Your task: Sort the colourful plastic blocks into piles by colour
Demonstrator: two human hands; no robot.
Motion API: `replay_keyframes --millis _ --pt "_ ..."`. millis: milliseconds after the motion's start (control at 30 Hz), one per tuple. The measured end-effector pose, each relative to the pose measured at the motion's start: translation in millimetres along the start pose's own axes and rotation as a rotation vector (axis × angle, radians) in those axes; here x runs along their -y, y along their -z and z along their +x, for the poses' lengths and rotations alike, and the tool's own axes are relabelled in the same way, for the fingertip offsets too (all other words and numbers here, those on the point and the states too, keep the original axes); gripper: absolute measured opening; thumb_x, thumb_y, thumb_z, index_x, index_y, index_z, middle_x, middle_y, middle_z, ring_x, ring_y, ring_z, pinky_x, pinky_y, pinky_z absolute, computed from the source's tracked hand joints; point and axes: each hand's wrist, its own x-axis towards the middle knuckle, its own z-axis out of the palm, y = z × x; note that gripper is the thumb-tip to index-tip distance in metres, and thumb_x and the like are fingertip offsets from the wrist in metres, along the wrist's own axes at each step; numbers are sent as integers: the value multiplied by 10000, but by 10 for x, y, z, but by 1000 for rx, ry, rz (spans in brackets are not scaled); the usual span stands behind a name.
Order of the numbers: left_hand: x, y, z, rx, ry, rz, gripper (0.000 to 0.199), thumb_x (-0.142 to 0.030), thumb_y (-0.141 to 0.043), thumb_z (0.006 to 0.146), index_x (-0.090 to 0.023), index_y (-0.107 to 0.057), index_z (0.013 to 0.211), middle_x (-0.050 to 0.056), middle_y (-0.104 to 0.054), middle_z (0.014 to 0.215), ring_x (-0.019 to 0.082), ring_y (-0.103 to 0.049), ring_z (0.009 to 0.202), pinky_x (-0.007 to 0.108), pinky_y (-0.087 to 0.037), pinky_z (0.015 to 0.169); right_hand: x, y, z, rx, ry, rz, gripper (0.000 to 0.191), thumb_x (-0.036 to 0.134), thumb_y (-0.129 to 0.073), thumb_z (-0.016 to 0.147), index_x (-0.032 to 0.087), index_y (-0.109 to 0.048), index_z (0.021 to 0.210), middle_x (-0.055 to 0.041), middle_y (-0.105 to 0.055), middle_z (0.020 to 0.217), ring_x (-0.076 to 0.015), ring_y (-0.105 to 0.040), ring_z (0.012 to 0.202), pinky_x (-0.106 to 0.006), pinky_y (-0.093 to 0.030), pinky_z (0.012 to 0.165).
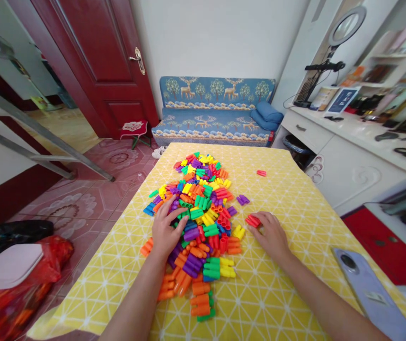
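A heap of plastic building pieces (pixel 203 203) in red, orange, yellow, green, blue and purple runs down the middle of the table. Each piece looks like a few joined bullet-shaped tubes. My left hand (pixel 165 227) rests on the heap's left side, fingers spread over green and purple pieces. To the right of the heap, my right hand (pixel 269 232) pinches a red piece (pixel 252 220) between thumb and fingers, close to the tabletop. A purple piece (pixel 243 200) lies just beyond it, and another red piece (pixel 261 173) lies alone farther back.
A yellow patterned cloth (pixel 281 293) covers the table. A phone (pixel 373 293) lies at its right edge. Behind stands a blue sofa (pixel 203 116); a white desk (pixel 366 142) with clutter is on the right. Bags (pixel 57 255) sit at the lower left.
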Motion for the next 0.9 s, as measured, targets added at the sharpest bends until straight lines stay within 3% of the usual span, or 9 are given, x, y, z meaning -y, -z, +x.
replay_keyframes --millis 300,433,600,700,800,900 --pt "-11 11 -3 7 -10 5 214 -364 -611 869 -304 -714 1046 18 -475 1452 263 -480 1295 478 -392 1090 -865 -170 889 -223 -230 -24 359 338 -492 807 176 -658 1081 -122 -561 1084 -234 -559 912 -408 -475 861" --pt "-14 13 -3 3 -6 13 211 -365 -612 867 -306 -719 1038 17 -493 1436 265 -484 1290 477 -405 1078 -1087 -242 1273 -250 -260 -24 351 274 -480 763 180 -654 1054 -121 -565 1064 -241 -551 922 -413 -463 875" --pt "-21 14 3 -2 -1 18 207 -369 -615 864 -309 -725 1029 16 -498 1432 269 -494 1279 474 -429 1055 -1116 -291 1444 -333 -257 -61 376 258 -469 769 170 -594 1112 -134 -536 1123 -255 -528 999 -403 -446 865" --pt "-17 12 2 -2 -4 15 211 -370 -615 863 -307 -724 1032 14 -493 1437 268 -486 1287 474 -431 1057 -1049 -292 1405 -362 -237 -161 264 316 -488 799 176 -618 981 -125 -557 1051 -257 -520 964 -392 -429 835" --pt "-11 11 0 -1 -3 7 212 -368 -616 861 -311 -722 1035 9 -492 1439 268 -485 1290 483 -416 1075 -966 -278 1373 -213 -108 -225 212 336 -504 814 178 -644 832 -111 -601 929 -257 -522 924 -381 -407 817" --pt "-11 14 -1 3 -2 2 208 -365 -613 865 -314 -722 1033 6 -494 1437 268 -498 1278 481 -414 1078 -906 -278 1388 -103 -36 -327 271 337 -480 839 165 -672 923 -131 -632 1005 -274 -525 955 -388 -401 810"
